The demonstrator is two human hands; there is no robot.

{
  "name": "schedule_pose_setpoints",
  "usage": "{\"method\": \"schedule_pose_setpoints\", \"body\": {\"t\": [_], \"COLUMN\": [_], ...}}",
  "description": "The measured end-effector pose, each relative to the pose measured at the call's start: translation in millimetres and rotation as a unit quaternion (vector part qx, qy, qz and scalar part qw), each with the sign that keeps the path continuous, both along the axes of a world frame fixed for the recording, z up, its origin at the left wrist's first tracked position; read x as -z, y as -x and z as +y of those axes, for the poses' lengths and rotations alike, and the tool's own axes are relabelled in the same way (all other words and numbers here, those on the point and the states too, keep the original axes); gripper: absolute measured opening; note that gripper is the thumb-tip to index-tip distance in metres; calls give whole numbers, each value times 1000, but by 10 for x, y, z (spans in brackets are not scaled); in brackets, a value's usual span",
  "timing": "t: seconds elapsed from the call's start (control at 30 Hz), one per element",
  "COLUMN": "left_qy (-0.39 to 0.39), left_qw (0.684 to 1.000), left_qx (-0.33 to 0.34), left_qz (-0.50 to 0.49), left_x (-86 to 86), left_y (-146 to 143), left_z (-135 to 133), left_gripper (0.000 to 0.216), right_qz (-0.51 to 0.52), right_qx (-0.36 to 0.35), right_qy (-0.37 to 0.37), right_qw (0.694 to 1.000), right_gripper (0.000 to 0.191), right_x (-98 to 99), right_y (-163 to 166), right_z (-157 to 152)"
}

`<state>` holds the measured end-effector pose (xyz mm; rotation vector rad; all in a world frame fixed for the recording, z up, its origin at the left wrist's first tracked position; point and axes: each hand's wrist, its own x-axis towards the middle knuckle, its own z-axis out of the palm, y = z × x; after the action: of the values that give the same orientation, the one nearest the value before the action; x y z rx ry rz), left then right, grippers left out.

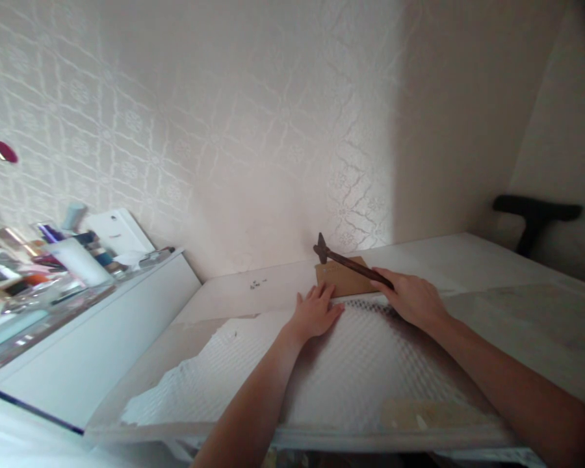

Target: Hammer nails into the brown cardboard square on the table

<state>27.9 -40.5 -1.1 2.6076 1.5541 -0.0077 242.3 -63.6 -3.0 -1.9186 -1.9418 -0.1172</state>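
Note:
My right hand [413, 298] is closed around the wooden handle of a hammer [353, 264]. The dark hammer head is over the left end of a flat brown board [345, 279], and I cannot tell whether it touches. Lying with its fingers spread, my left hand [316, 313] rests at the board's near left corner, some fingertips on the board and the thumb side toward the white quilted sheet [214, 364]. Both forearms reach over this sheet, which has a ragged left edge.
Several small dark bits [257, 284] lie on the white tabletop [285, 284] left of the board. A white cabinet [102, 351] on the left carries bottles, tubes and a white box [119, 231]. A patterned wall stands behind. A black T-shaped armrest [536, 214] rises at right.

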Motion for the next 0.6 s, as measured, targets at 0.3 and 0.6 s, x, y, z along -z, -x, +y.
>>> {"method": "schedule_pose_setpoints", "body": {"t": [0.3,0.6], "left_qy": [-3,-4], "left_qw": [1000,1000], "left_qx": [-1,1], "left_qz": [-16,-21], "left_x": [10,23], "left_y": [5,11], "left_z": [6,8], "left_gripper": [67,67], "right_qz": [2,1], "right_qx": [-5,-15], "right_qy": [-4,4], "right_qw": [1000,1000], "right_gripper": [48,47], "right_x": [11,9], "right_y": [11,9], "right_z": [0,-6]}}
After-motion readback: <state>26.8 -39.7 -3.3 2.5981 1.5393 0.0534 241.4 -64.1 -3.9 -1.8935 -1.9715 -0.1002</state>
